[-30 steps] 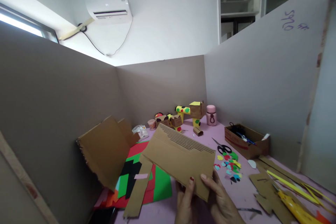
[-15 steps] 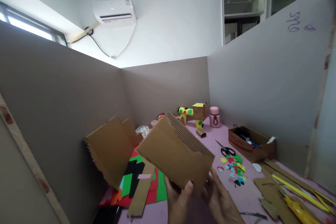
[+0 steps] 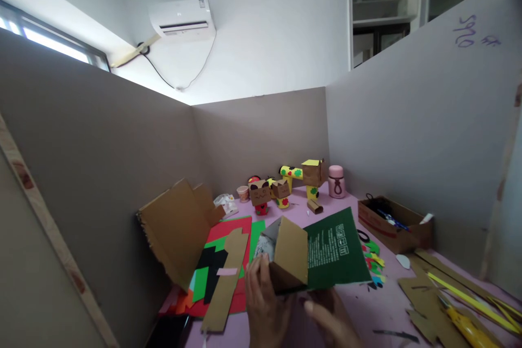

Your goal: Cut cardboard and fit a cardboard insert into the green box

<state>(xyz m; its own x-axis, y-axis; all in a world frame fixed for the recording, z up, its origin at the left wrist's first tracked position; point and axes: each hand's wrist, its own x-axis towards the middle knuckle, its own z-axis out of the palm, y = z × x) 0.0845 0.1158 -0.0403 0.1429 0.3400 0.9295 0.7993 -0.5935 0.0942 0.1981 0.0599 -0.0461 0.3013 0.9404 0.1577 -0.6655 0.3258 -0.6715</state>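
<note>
A small brown cardboard box (image 3: 291, 247) with a dark green, white-printed flap (image 3: 338, 250) is held up over the pink tabletop. My left hand (image 3: 263, 299) grips its near left side, thumb and fingers closed on the edge. Inside the box's open left side shows something greyish-white (image 3: 266, 246). Below the flap is my right hand (image 3: 332, 318), its thumb stretched out and off the cardboard; its other fingers are partly hidden under the flap. Left of the box lie coloured sheets (image 3: 232, 228) and a long cardboard strip (image 3: 222, 296) with a pink band.
Paper-and-cardboard animal figures (image 3: 260, 196) and a pink flask (image 3: 336, 182) stand at the back. On the right are a cardboard tray (image 3: 391, 236), paper cutouts (image 3: 377, 266), cardboard scraps (image 3: 422, 288) and a yellow cutter (image 3: 465, 323). A large cardboard piece (image 3: 175, 228) leans at left.
The box has been turned and lowered: its plain brown face showed before, now its open side and green flap do. My left hand has shifted left; my right thumb has come off the box.
</note>
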